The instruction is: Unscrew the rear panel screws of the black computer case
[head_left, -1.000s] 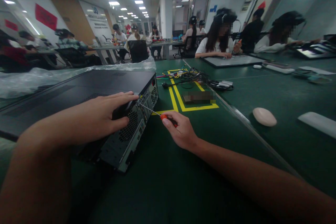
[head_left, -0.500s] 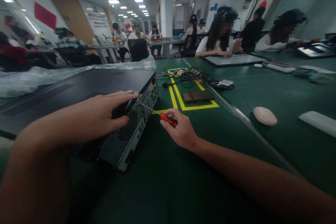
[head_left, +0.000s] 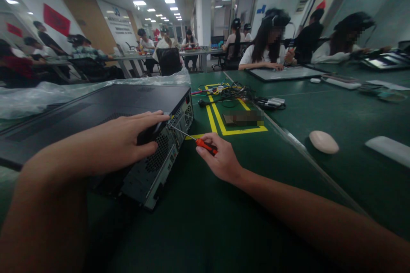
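A black desktop computer case [head_left: 105,106] lies flat on the green table [head_left: 224,222], its rear panel facing me. My left hand [head_left: 124,140] rests on the case's top rear edge, fingers curled over the corner and gripping it. My right hand [head_left: 221,160] pinches a screwdriver [head_left: 195,136] with a red-orange handle. Its thin metal shaft points left and its tip touches the rear panel near the top.
Clear plastic wrap [head_left: 48,94] lies behind the case. A yellow-taped rectangle holds a dark flat object [head_left: 243,117], with a tangle of cables [head_left: 230,91] beyond. A white mouse [head_left: 323,142] and a white keyboard [head_left: 387,151] sit at right. Several people work at other tables.
My right fingers have shifted slightly round the screwdriver handle, which now shows more red. The tip stays on the rear panel and my left hand has not moved.
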`<state>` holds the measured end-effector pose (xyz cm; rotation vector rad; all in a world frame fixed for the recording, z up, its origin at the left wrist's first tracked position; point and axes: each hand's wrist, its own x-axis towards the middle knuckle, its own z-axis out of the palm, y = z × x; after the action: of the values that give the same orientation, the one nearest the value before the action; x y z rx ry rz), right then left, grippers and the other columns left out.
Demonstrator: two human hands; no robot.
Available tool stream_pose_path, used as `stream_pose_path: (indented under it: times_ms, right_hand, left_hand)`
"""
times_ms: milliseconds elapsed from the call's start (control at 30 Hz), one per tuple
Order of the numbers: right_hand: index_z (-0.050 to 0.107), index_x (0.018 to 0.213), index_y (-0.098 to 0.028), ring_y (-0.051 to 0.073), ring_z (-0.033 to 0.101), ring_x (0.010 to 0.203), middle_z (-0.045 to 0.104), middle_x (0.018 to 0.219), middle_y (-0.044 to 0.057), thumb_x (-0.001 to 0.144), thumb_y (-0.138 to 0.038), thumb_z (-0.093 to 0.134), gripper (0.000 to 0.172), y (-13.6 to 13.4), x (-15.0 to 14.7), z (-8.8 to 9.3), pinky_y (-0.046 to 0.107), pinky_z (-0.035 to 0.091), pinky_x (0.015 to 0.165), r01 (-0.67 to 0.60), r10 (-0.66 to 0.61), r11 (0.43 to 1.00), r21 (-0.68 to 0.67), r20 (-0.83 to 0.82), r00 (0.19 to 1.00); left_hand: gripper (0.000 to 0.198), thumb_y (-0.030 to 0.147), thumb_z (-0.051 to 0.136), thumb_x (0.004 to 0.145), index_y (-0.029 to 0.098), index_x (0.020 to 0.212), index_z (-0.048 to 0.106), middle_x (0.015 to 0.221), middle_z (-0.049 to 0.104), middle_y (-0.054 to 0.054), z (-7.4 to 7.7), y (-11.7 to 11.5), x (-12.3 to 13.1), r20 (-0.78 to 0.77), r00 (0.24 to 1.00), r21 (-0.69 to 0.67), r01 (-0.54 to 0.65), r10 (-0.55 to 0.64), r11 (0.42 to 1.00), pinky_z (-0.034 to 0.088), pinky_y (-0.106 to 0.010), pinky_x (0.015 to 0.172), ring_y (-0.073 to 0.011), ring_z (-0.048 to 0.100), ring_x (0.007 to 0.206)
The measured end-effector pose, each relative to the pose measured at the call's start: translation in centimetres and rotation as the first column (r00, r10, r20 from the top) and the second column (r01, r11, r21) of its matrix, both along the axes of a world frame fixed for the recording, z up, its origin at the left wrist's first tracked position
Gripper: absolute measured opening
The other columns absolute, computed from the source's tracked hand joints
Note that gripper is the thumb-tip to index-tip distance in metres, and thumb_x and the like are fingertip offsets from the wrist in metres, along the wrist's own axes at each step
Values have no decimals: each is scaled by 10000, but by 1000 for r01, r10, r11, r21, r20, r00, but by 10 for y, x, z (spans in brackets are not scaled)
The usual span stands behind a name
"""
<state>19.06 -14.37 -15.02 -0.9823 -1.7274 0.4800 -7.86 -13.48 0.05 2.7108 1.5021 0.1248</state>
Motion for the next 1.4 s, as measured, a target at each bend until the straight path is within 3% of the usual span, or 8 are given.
stream_pose_path:
  times_ms: [300, 767, 900, 1067, 1300, 1400]
  right_hand:
    - [657, 1083, -246, 212, 707, 907, 744, 998, 49, 958, -352, 661, 164, 0, 1, -1, 367, 538, 843, 10, -10, 1000, 6, 20, 1000]
    - [712, 1058, -196, 211, 680, 894, 736, 968, 69, 1037, -356, 562, 220, 3, 1, 0, 355, 519, 812, -3, -1, 994, 108, 42, 999]
    - [704, 1071, -205, 204, 692, 894, 747, 991, 64, 1035, -353, 564, 208, 2, -1, -1, 342, 519, 785, -20, 20, 996, 84, 6, 1000]
    - [634, 1114, -233, 164, 657, 713, 710, 859, 0, 923, -332, 697, 224, 0, -2, -2, 306, 505, 684, -13, 14, 1000, 23, -50, 999]
    - [617, 1061, -249, 178, 682, 780, 716, 903, 15, 940, -332, 673, 157, 1, -2, -2, 331, 526, 743, -16, 17, 1000, 24, -46, 999]
    - [620, 1065, -247, 178, 685, 786, 720, 920, 21, 940, -324, 673, 155, 1, -2, -2, 330, 529, 744, -27, 28, 999, 19, -50, 998]
  left_hand:
    - [715, 510, 541, 942, 296, 1618, 453, 1626, 528, 4, 3, -6, 6, -32, 999, 17, -17, 18, 1000, 447, -451, 1208, -343, 600, 1385]
    - [702, 522, 570, 939, 320, 1604, 470, 1595, 563, 28, 1, -5, 2, -2, 1000, 43, 7, -7, 999, 484, -420, 1175, -320, 639, 1342]
    - [728, 550, 577, 927, 327, 1611, 461, 1604, 552, 18, 0, -3, 1, -14, 1000, 29, -9, 10, 1000, 484, -434, 1183, -339, 629, 1356]
    - [703, 520, 566, 939, 315, 1605, 475, 1610, 546, -2, 3, -6, 5, -17, 1000, 35, -8, 8, 999, 485, -461, 1180, -355, 642, 1337]
    - [729, 541, 580, 913, 336, 1605, 474, 1551, 610, 4, 2, -6, 5, 14, 999, 1, -31, 31, 1000, 539, -450, 1114, -341, 704, 1237]
    - [750, 562, 583, 898, 341, 1606, 473, 1570, 592, 3, 1, -3, 3, 8, 1000, 5, -19, 19, 1000, 516, -449, 1146, -344, 672, 1292]
